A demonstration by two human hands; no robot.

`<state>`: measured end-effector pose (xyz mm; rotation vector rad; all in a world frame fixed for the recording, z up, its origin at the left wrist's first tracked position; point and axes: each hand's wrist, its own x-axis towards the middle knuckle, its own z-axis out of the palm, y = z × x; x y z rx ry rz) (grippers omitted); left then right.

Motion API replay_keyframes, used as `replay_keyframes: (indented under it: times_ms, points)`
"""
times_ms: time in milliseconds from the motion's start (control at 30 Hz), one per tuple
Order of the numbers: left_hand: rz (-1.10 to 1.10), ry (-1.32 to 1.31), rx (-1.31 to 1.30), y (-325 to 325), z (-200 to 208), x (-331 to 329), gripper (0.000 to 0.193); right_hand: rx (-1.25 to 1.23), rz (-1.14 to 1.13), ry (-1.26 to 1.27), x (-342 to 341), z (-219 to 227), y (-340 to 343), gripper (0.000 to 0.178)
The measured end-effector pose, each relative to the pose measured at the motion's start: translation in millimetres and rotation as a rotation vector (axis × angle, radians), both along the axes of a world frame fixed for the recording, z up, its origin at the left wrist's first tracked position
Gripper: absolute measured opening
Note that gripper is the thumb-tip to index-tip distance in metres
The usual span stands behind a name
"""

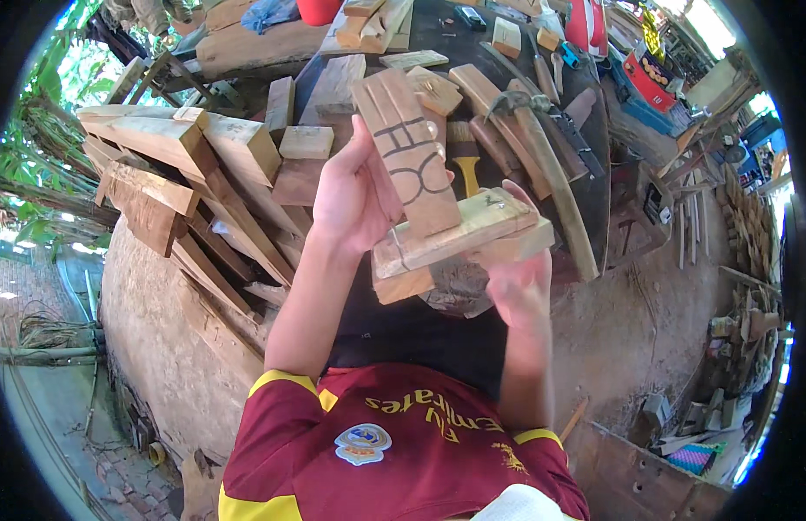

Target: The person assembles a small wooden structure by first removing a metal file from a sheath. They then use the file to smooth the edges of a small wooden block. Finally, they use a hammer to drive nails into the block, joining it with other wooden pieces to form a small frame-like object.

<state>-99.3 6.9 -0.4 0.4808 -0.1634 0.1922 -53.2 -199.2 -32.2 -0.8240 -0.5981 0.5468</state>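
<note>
Upright between my hands stands a flat brown wooden board [403,143] with dark hand-drawn marks. Its lower end meets a paler wooden piece [459,234] that has blocks fixed under it. My left hand [355,200] is wrapped round the board's left edge, thumb up along it. Around the right end of the paler piece my right hand [520,282] grips from below, its fingertips showing above the far edge. Just beyond lies a paintbrush [465,161] with a yellow handle.
A claw hammer [542,165] with a long wooden handle lies right on the dark workbench [438,35], among wood offcuts and tools. Long beams [160,139] are stacked at the left. A red and blue toolbox [642,87] stands at the far right.
</note>
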Motion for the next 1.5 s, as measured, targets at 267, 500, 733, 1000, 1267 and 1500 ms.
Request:
replay_keyframes:
  times_ms: [267, 500, 733, 1000, 1267, 1500]
  points:
    - [-0.064, -0.007, 0.039, -21, -7, 3, 0.056, 0.158, -0.153, 0.433, -9, -16, 11, 0.070]
    - [0.144, 0.186, 0.263, -27, -3, 3, 0.051, 0.099, -0.396, 0.258, -16, -13, 6, 0.073]
    - [0.161, 0.216, 0.383, -31, 8, 2, 0.041, -0.129, -0.663, -0.126, -18, -12, 2, 0.083]
    - [0.365, 0.313, 0.576, -42, 19, 0, 0.038, -0.031, -0.887, -0.514, -21, -25, 17, 0.093]
    - [0.690, 0.314, 0.773, -52, 24, 0, 0.030, -0.138, -1.138, -0.831, -27, -26, 27, 0.094]
    - [0.299, 0.051, 0.657, -12, 10, -12, 0.057, -0.078, -0.550, 0.035, -27, -18, -8, 0.089]
